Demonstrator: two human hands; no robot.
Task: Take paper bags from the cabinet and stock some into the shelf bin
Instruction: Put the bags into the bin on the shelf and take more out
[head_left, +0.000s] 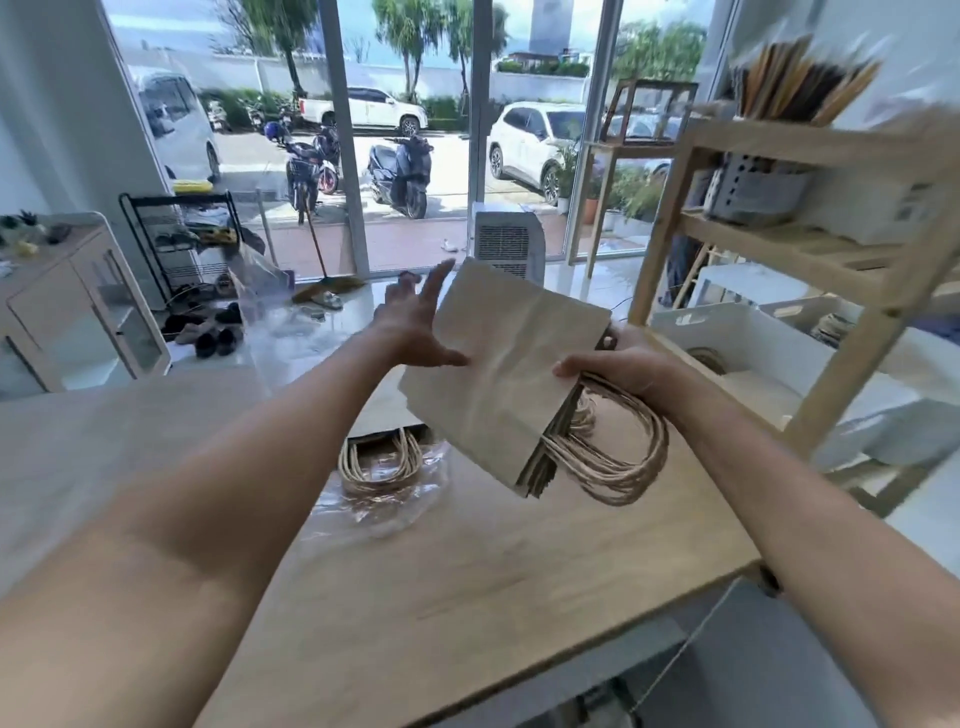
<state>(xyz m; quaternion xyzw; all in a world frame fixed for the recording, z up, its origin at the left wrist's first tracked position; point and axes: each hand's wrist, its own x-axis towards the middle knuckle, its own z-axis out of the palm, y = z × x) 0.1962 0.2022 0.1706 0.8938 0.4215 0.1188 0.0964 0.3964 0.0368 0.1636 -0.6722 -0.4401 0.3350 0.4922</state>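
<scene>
A flat stack of brown paper bags with twisted rope handles hangs in the air over the wooden table. My right hand grips the stack at its handle end. My left hand is spread open, fingers apart, with the palm against the stack's left edge. More bags lie on the table in a clear plastic wrap, only their handles showing. To the right stands a wooden shelf with a white bin on its lower level; bag handles show inside it.
The shelf's upper levels hold a grey perforated basket and upright brown items. A white cabinet and a black shoe rack stand at the left. Shoes and a broom lie on the floor before the glass front. A white appliance stands beyond the bags.
</scene>
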